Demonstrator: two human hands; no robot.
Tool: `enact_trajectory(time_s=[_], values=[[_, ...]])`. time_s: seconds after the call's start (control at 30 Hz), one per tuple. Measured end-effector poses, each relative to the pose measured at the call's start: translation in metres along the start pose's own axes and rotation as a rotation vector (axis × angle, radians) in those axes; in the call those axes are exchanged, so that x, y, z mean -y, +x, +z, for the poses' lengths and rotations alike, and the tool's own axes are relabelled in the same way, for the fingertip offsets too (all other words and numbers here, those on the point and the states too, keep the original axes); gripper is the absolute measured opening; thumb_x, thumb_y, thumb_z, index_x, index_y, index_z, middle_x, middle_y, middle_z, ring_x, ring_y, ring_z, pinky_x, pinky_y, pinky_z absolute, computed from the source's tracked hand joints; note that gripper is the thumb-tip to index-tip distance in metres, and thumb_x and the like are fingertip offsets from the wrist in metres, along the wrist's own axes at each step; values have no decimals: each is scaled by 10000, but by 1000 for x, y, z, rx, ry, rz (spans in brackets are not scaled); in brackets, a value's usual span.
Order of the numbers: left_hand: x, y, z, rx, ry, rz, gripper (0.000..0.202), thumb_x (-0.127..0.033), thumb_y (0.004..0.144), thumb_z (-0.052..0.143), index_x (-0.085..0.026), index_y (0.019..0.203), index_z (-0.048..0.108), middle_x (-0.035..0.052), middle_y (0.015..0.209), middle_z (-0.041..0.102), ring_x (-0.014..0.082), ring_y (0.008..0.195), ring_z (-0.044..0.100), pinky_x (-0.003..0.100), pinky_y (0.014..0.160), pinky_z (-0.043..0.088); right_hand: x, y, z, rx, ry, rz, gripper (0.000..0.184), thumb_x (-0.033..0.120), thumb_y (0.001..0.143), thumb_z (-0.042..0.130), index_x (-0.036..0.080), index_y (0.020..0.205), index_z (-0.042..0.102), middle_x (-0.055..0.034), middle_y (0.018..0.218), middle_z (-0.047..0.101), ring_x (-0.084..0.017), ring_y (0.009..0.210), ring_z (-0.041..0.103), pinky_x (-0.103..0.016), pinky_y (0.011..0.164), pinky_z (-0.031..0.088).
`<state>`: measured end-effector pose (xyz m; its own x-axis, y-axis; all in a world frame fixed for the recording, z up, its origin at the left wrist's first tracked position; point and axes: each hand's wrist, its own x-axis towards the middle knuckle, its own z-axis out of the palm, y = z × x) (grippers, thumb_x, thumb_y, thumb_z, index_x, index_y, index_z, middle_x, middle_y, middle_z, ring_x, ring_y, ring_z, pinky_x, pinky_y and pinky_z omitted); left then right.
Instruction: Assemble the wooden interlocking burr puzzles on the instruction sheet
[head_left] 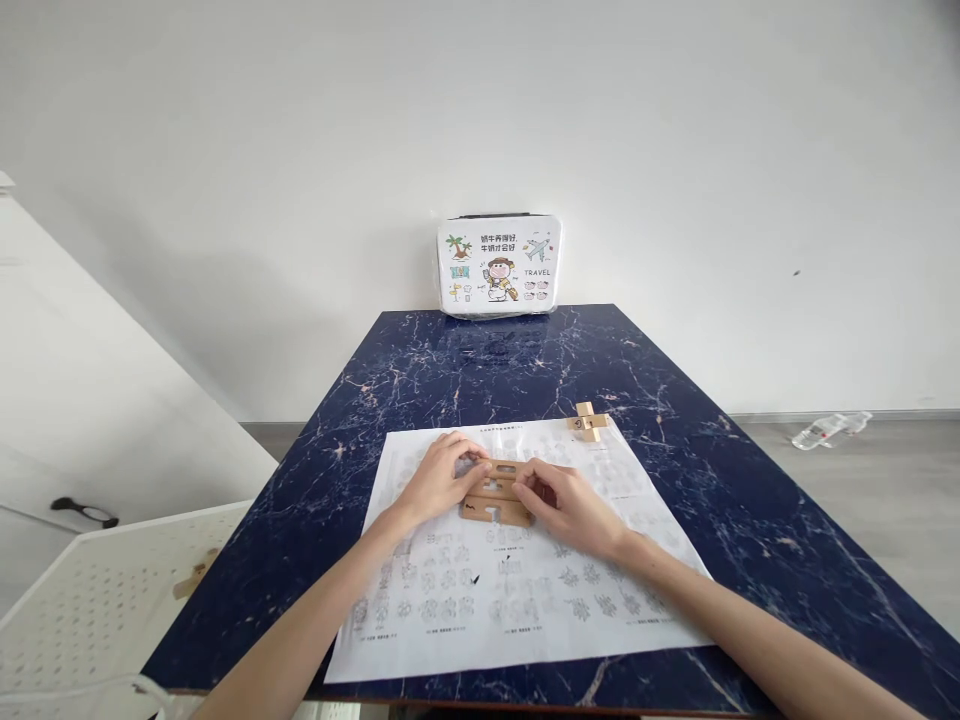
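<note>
Several flat notched wooden puzzle bars (496,497) lie side by side on a printed white sheet (517,590) covered with small diagrams. My left hand (439,478) rests on the left ends of the bars, fingers curled onto them. My right hand (570,505) holds their right ends, fingers bent over the wood. A small assembled wooden cross piece (589,421) stands on the sheet's far right corner, apart from both hands.
The sheet lies on a dark blue marble-patterned table (750,500). A white illustrated case (499,265) leans against the wall at the table's far edge. A white perforated cart (105,600) stands at lower left. A plastic bottle (829,430) lies on the floor at right.
</note>
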<state>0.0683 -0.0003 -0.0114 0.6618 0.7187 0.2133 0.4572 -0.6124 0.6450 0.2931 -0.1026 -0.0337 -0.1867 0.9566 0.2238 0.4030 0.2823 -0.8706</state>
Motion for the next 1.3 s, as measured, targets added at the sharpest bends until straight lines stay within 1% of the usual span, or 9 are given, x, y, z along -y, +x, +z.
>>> enact_trajectory(time_s=[0.17, 0.3, 0.4, 0.57, 0.73, 0.83, 0.9, 1.13, 1.3], values=[[-3, 1, 0, -10, -53, -22, 344, -558, 975, 677, -217, 943, 707, 82, 1034, 738, 277, 1007, 676, 447, 929, 550, -3, -3, -2, 46, -124, -117, 145, 330, 1043, 552, 254, 942, 622, -13, 791, 643, -161, 593, 515, -332, 583, 391], [-1, 1, 0, 5, -82, -26, 298, -511, 992, 664, -218, 989, 715, 81, 1023, 760, 259, 939, 684, 435, 893, 557, -5, -3, -4, 60, -223, -227, 122, 365, 1032, 604, 263, 974, 636, -20, 830, 628, -162, 608, 508, -325, 577, 379], [1, 2, 2, 19, -51, -14, 323, -522, 1013, 630, -227, 1082, 743, 89, 1089, 760, 274, 990, 673, 454, 928, 542, -7, -3, -5, 58, -315, -275, 126, 391, 1000, 671, 267, 1005, 651, -35, 881, 661, -180, 650, 555, -330, 599, 389], [0, 4, -1, 39, -62, 6, 346, -526, 1029, 596, -228, 1006, 770, 89, 1051, 750, 285, 1015, 672, 446, 928, 539, -13, -3, -5, 97, -421, -334, 196, 438, 1003, 669, 256, 1076, 651, -83, 1038, 710, -213, 728, 630, -344, 608, 411], [3, 4, -8, 18, -195, -65, 347, -501, 1064, 546, -208, 1082, 731, 79, 1094, 754, 257, 1013, 695, 373, 876, 542, -10, -2, -6, 113, -440, -356, 203, 432, 990, 675, 241, 1056, 649, -72, 1001, 696, -204, 732, 634, -333, 598, 398], [8, 4, -9, -7, -256, -135, 365, -525, 1062, 545, -198, 1088, 705, 66, 1037, 757, 234, 923, 689, 342, 805, 532, -5, -2, -7, 142, -443, -331, 201, 420, 986, 678, 228, 1027, 639, -72, 999, 698, -198, 730, 632, -328, 601, 396], [11, 3, -9, -18, -286, -160, 368, -529, 1061, 545, -194, 1090, 694, 70, 1045, 764, 219, 880, 684, 338, 799, 532, -2, -2, -8, 158, -455, -323, 220, 431, 986, 681, 218, 1018, 634, -74, 1008, 702, -196, 730, 634, -324, 601, 391], [9, 3, -9, -45, -359, -180, 352, -515, 1056, 551, -188, 1095, 675, 82, 1016, 773, 216, 871, 711, 354, 845, 542, -3, -2, -9, 178, -490, -342, 254, 431, 977, 709, 197, 1005, 614, -49, 987, 702, -175, 708, 612, -307, 609, 391], [9, 3, -8, -62, -359, -180, 338, -512, 1053, 559, -193, 1085, 665, 66, 966, 762, 219, 881, 716, 349, 843, 542, -2, -3, -8, 204, -481, -381, 277, 387, 1057, 576, 209, 844, 559, -34, 838, 656, -182, 695, 571, -322, 626, 390]])
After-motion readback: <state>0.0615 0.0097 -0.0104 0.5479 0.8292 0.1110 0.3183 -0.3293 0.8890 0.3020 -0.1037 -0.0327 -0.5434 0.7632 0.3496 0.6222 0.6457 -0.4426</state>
